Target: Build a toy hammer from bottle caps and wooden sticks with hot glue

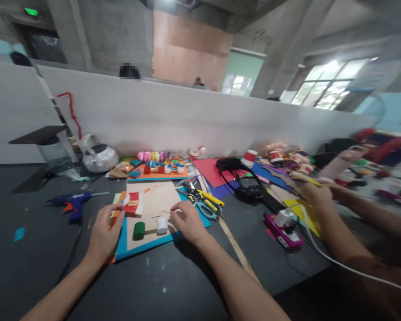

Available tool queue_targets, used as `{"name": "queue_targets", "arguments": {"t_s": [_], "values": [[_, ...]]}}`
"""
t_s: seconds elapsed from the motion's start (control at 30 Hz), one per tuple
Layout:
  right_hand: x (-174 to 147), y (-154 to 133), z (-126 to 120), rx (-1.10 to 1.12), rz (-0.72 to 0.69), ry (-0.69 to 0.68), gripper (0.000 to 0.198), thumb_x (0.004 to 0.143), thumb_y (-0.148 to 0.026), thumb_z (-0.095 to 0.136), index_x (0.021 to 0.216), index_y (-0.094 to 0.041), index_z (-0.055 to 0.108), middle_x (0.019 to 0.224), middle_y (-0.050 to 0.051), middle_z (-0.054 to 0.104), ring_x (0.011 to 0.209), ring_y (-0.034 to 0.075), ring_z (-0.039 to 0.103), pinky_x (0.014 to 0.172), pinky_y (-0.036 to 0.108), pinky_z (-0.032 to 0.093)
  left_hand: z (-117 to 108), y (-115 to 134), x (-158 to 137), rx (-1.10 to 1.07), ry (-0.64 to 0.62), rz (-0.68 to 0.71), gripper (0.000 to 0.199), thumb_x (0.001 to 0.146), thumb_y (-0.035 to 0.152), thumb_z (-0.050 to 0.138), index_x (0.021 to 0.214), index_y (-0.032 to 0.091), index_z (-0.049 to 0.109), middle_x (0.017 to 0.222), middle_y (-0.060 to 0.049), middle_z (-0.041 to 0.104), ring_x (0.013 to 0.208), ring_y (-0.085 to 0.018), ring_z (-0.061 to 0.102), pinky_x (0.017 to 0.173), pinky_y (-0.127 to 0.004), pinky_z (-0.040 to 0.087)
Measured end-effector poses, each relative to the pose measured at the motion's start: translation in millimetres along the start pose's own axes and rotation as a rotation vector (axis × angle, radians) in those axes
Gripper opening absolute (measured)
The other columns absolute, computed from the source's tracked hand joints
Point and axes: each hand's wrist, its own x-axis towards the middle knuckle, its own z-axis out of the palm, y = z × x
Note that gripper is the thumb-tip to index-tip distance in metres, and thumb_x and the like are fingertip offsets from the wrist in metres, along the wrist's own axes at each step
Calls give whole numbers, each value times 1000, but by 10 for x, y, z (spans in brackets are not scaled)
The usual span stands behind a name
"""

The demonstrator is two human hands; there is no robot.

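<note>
Bare concrete walls and a pale partition stand behind the dark desk (163, 290); high on the left glows a green sign (31, 12), its lettering too blurred to read. No brand can be made out on the magenta power strip (284, 234) either. On the red-and-white piece (132, 203) are yellow marks, illegible as writing. It sits over the left part of a beige sheet (158, 189), with the left hand (106, 227) at its left edge, thumb and forefinger close together; whether they grip it, I cannot tell. The right hand (190, 223) is loosely curled beside small sticks on the sheet; I cannot tell if it holds anything. Nearer the front edge lie a green cylinder (139, 231) and a white cylinder (162, 225), a pale strip between them.

At back left, a clear jar (53, 155) stands under a dark board (36, 134), beside a silvery pot (102, 160) whose contents are hidden.
</note>
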Motion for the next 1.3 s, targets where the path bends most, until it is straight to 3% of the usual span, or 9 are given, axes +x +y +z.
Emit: {"name": "queue_targets", "arguments": {"t_s": [0.33,0.87,1.07,1.2,1.3], "values": [[26,15,-11,-8,-17,12,11,87,-14,55,80,-20,61,82,4,65,86,22,56,79,34,43,8,-63,15,27,-81,-67,28,90,46,47,100,23,59,109,-6,62,108,-27,57,93,-40,44],[77,-4,0,11,-23,-28,14,91,-19,50,82,-20,61,85,7,66,85,23,57,84,40,43,-29,8,41,24,-140,71,16,92,34,50,93,22,61,102,-6,63,102,-25,58,92,-39,45],[114,-84,-98,91,-105,-244,17,90,-33,62,103,-21,64,101,7,66,101,24,57,90,40,47,-109,64,55,27,-257,108,16,91,36,53,98,24,62,104,-5,65,105,-24,59,94,-39,45],[93,-86,-125,33,-210,-436,52,83,-47,72,125,-22,57,131,12,57,133,29,40,108,49,38,-181,90,52,64,-490,246,53,78,45,73,122,23,55,126,-10,61,122,-29,51,105,-45,38],[70,-60,-100,-85,-240,-475,51,84,-47,70,126,-21,56,140,14,50,141,33,29,112,56,33,-207,104,60,138,-591,307,60,77,44,74,128,23,52,128,-11,60,123,-30,50,106,-47,37]]}}
